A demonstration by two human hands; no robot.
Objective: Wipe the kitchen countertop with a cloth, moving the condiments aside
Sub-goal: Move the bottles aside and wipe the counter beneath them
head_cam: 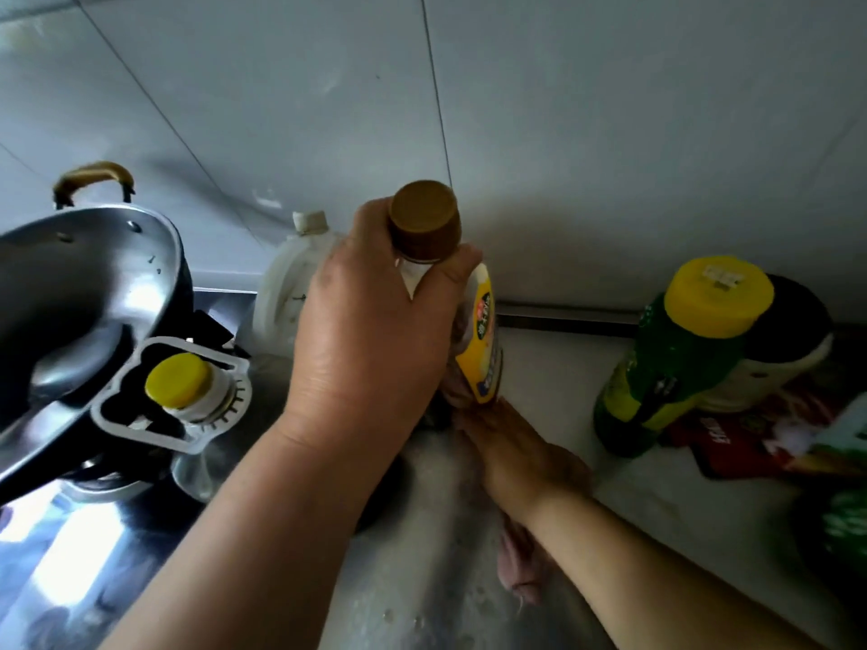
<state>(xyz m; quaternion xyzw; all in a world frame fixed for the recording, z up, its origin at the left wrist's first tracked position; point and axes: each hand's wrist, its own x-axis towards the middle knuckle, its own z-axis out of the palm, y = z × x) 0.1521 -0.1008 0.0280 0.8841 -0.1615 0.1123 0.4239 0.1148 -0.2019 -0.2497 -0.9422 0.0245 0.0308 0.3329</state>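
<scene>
The bench (553, 382) ran pale along the tiled wall, its back edge meeting a dark strip at the wall's foot. At its left end the wok (79, 302) sat on the stove, closing off that side. Near the back edge stood a white jug (281, 293), and just beside the stove a yellow-capped oil bottle (180, 387) with a looped handle. Toward the right end a green bottle (666, 363) stood against a dark-lidded jar (788, 335), with packets behind them, so the free room lay in the middle strip.

The left hand (370, 330) was clenched around the neck of the brown-capped sauce bottle (478, 321), held tilted clear of the surface, probably to bare the patch beneath. The right hand (516, 443) lay flat under it, pressing the pinkish cloth (518, 560), whose tail trailed toward the front edge. It looked released rather than gripping.
</scene>
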